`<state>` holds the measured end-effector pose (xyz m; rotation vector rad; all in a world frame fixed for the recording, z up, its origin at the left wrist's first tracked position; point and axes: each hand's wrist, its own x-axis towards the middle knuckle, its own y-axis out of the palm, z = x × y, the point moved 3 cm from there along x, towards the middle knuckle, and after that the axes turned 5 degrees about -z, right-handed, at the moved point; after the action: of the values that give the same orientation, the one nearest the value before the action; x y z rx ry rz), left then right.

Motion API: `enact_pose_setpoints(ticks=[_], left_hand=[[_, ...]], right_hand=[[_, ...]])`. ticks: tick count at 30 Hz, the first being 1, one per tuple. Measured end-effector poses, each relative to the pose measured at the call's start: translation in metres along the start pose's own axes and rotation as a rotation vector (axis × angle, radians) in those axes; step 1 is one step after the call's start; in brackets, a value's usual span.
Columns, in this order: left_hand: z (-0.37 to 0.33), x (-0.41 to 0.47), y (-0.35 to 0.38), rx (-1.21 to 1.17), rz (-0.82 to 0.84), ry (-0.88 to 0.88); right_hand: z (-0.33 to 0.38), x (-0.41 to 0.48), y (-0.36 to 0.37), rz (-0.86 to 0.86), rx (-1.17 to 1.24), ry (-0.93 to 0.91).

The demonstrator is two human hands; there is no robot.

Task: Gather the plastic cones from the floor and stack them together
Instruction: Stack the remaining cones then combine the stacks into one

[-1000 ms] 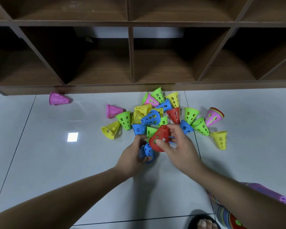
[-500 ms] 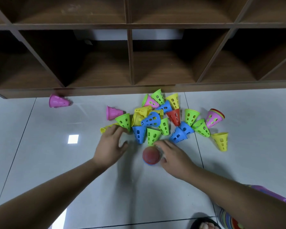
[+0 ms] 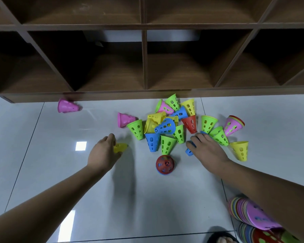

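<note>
Several perforated plastic cones in green, yellow, blue, red and pink lie in a pile on the tiled floor in front of a wooden shelf. A red cone stacked on a blue one stands alone just below the pile. My left hand is left of the pile, and its fingers curl over a yellow cone. My right hand reaches into the pile's right side and grips a blue cone, most of it hidden under my fingers.
Two pink cones lie apart at the left. At the right are a pink-topped short stack and a yellow cone. A long multicoloured stack lies at bottom right. The brown cubby shelf borders the floor.
My right hand set the red-on-blue stack on the floor, let go, and moved right onto a blue cone. My left hand moved left and closed over the yellow cone.
</note>
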<state>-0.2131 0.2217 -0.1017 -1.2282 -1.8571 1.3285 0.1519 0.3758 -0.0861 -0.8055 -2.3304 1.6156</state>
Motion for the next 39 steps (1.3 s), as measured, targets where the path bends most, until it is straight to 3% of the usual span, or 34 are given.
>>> enact_pose_setpoints(ticks=[6,10,14,17,19,21,25,30,36,39], left_hand=[[0.001,-0.009,0.000,0.062,0.159,0.039],[-0.022,-0.015,-0.009,-0.062,0.093,0.124],[-0.066,-0.029,-0.016,-0.332,0.066,0.273],[-0.102,-0.041,-0.018,-0.466,0.055,0.401],[-0.118,-0.048,-0.016,-0.535,0.059,0.416],[-0.129,-0.052,-0.009,-0.565,0.065,0.410],[-0.139,-0.056,0.012,-0.530,0.164,0.409],[-0.122,-0.056,0.042,-0.426,0.203,0.363],[-0.087,-0.054,0.043,-0.344,0.201,0.347],[-0.071,-0.042,0.036,-0.306,0.193,0.287]], right_hand=[[0.005,0.003,0.008,-0.075,0.046,-0.015],[0.006,0.003,-0.011,-0.177,0.217,0.036],[0.006,0.001,-0.042,-0.267,0.572,0.273],[0.008,0.002,-0.063,-0.260,1.046,0.480],[0.007,0.001,-0.077,-0.277,1.315,0.602],[0.008,-0.002,-0.088,-0.320,1.428,0.666],[0.017,-0.012,-0.101,-0.392,1.492,0.653],[0.046,-0.021,-0.096,-0.346,1.399,0.559],[0.073,-0.017,-0.043,-0.024,1.085,0.285],[0.073,-0.019,-0.024,0.002,1.024,0.236]])
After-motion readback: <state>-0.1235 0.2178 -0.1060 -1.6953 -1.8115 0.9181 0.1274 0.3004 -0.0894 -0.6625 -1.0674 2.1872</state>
